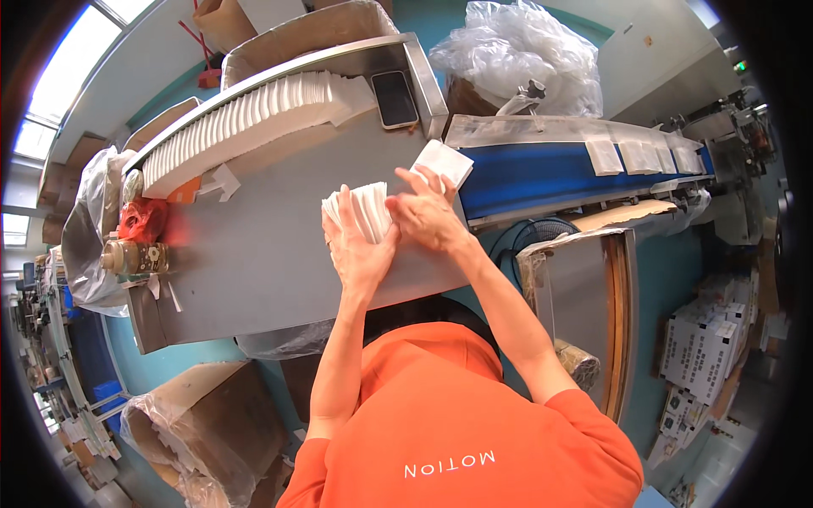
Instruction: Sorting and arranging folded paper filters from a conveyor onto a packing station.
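Grey metal worktop [254, 245] fills frame centre, blue conveyor belt [542, 173] at right carrying flat white packets [631, 157]. Small fanned stack of white sheets [362, 210] just above frame centre, on edge, long axis running lower left to upper right. Left hand [360, 245] grasps stack from below; right hand [428, 216] presses its right side, also pinching single white sheet [445, 161] pointing upper right toward belt. Long row of white sheets [246, 118] upper left; phone [395, 99] beside it.

A grey metal worktable [254, 245] carries a long row of white folded packets [246, 118], a dark phone [395, 99], a small stack of white packets [360, 212], and a lying bottle [135, 256].
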